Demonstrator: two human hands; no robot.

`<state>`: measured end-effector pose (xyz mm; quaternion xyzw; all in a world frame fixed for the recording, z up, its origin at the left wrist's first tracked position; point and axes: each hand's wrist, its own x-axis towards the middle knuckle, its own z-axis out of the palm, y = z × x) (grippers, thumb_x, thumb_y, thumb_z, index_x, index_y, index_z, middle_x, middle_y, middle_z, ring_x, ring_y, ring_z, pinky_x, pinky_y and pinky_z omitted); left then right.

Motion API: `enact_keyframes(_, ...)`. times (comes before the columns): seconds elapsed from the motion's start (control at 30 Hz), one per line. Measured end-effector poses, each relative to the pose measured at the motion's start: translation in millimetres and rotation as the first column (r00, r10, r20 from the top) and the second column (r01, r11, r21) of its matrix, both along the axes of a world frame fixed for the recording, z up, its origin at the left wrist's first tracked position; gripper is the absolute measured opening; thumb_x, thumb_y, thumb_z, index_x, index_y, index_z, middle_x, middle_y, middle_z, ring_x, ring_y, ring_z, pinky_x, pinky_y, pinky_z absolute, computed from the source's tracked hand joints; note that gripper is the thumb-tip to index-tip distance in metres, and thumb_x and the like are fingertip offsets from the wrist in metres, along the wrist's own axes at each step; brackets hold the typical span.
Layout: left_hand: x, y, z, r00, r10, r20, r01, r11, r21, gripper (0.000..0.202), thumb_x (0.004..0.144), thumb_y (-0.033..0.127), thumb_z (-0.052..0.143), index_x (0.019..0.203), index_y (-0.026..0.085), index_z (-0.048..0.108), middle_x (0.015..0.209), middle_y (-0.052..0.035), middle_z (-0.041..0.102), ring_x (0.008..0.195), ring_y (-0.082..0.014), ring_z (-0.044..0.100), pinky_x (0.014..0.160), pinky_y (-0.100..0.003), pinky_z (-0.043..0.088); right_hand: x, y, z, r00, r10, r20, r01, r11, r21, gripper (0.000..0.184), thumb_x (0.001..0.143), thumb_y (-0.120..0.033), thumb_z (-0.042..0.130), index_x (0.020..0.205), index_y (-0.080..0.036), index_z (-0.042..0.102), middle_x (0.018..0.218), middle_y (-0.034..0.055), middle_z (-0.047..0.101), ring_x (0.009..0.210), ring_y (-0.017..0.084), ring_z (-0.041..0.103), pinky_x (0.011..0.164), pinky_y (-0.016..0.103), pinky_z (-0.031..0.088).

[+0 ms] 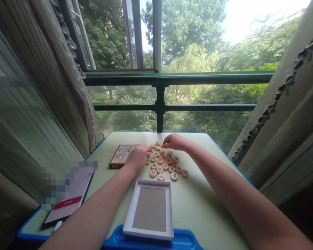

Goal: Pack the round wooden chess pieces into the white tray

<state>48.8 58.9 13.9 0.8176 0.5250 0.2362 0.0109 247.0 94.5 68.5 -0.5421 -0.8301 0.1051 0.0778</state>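
Round wooden Chinese chess pieces (pixel 165 166) with red or dark characters lie in a loose heap on the pale green table, some face up, some resting on others. At the heap's left edge, my left hand (pixel 138 157) is closed, its fingertips on a Chinese chess piece (pixel 148 149); the back of the hand hides part of the grip. My right hand (pixel 175 142) reaches to the far side of the heap. Its fingers are bent down and pinched at a Chinese chess piece (pixel 161 146) there.
A flat brown-edged box (pixel 117 155) with printed writing lies left of the heap. Nearer stands an open white box lid (pixel 168 211), overlapping a blue tray (pixel 186 239) at the table's edge. A tablet (pixel 73 198) lies at left. Curtains flank the table (pixel 203 208); a green railing stands behind.
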Motion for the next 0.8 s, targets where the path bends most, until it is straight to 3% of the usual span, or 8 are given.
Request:
enact_keyframes(0.17,-2.1,1.3,-0.2,0.997,-0.011,-0.082,0.008,0.999,-0.036,0.033,0.067,0.002,0.045,0.077,0.019,0.072,0.087,-0.0048,0.071,0.092,-0.0194,0.060,0.087,-0.030,0.046,-2.6,-1.3,-4.9,1.000,-0.015,0.024,0.017,0.994,-0.111,0.021,0.072,-0.033,0.065,0.086,-0.019,0.073,0.080,0.0035,0.071,0.064,0.014,0.060,0.054,0.022,0.039)
enact_keyframes(0.43,0.9,-2.5,0.6,0.992,-0.075,-0.102,0.073,0.997,-0.026,0.032,0.067,0.003,0.045,0.077,0.021,0.071,0.084,-0.0025,0.071,0.087,-0.0191,0.060,0.083,-0.030,0.047,-5.0,-0.3,-9.7,0.996,-0.035,0.076,0.042,0.994,-0.103,0.029,0.070,-0.035,0.068,0.095,-0.021,0.071,0.094,0.0046,0.069,0.074,0.016,0.061,0.058,0.022,0.041)
enact_keyframes(0.67,2.7,2.5,-5.7,0.996,-0.063,-0.066,0.064,0.998,0.011,0.032,0.079,0.015,0.043,0.099,0.019,0.068,0.104,-0.0058,0.068,0.102,-0.0198,0.057,0.094,-0.030,0.043,1.6,5.9,-15.0,0.998,-0.018,0.057,0.026,0.991,-0.130,0.035,0.070,-0.037,0.068,0.101,-0.020,0.070,0.096,0.0052,0.069,0.073,0.016,0.061,0.062,0.022,0.042)
enact_keyframes(0.8,3.6,4.4,-6.6,0.991,-0.096,-0.097,0.090,0.994,-0.070,0.033,0.084,0.021,0.039,0.103,0.020,0.066,0.108,-0.0057,0.067,0.104,-0.0186,0.057,0.094,-0.029,0.043,5.6,9.6,-19.0,1.000,-0.014,-0.011,0.011,0.979,-0.202,0.030,0.076,-0.038,0.061,0.097,-0.019,0.071,0.081,0.0043,0.071,0.068,0.015,0.061,0.061,0.022,0.042)
